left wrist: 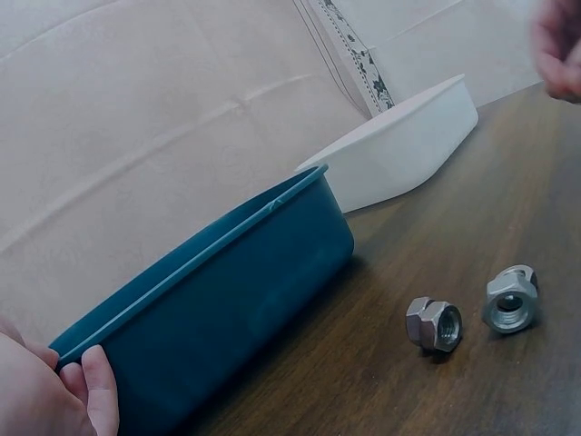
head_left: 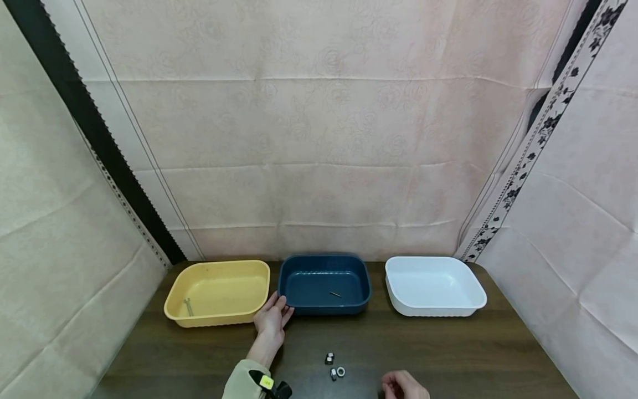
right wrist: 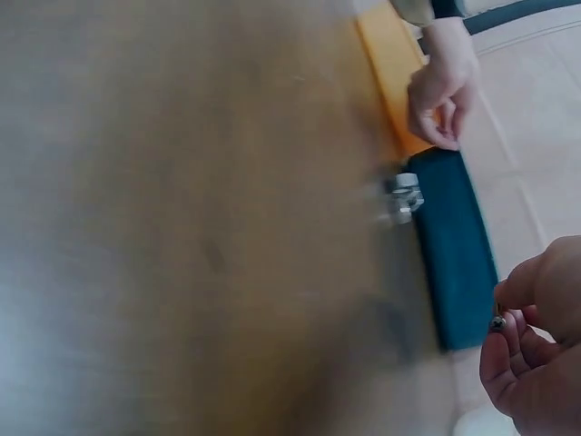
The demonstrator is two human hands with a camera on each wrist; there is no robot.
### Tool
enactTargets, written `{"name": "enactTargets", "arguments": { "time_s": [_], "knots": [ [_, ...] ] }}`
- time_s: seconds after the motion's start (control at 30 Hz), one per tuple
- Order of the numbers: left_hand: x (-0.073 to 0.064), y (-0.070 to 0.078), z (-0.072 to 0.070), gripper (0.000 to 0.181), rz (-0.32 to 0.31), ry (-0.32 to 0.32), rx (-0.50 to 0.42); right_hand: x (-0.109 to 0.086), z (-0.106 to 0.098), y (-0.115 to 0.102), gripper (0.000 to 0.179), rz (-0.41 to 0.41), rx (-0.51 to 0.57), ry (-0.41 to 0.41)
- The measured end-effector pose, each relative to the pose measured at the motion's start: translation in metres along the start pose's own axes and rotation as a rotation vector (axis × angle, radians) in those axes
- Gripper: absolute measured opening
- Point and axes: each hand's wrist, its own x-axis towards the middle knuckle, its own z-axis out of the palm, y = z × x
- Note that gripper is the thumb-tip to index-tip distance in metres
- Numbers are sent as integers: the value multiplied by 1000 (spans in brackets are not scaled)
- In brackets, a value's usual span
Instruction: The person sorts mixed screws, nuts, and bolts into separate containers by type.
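My left hand grips the near-left corner of the dark blue tray by its rim; the fingertips lie over the outer wall. Inside that tray is a small thin screw. At the front of the table, my right hand is partly cut off by the frame edge. In the right wrist view it pinches a small screw between thumb and fingers, with mostly just the head showing. Several metal hex nuts lie on the table between the hands.
A yellow tray at the left holds thin metal pieces. A white tray stands at the right. All three trays line the back of the brown wooden table, with pale cloth hanging behind and at both sides.
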Motion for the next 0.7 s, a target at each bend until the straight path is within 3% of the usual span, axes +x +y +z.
{"name": "enactTargets", "arguments": {
  "time_s": [0.03,0.07,0.2,0.3,0.7],
  "knots": [
    [0,0,0,46,-2,3,5,2,2,-7,36,17,-46,96],
    [0,0,0,45,-2,5,9,8,2,-13,37,47,-41,107],
    [0,1,-1,44,-1,13,17,35,-1,-26,33,113,15,22],
    [0,1,-2,44,-4,20,22,53,-2,-32,28,117,49,-30],
    [-1,-1,1,46,-8,18,9,100,9,-38,26,93,110,-54]
  ]
}}
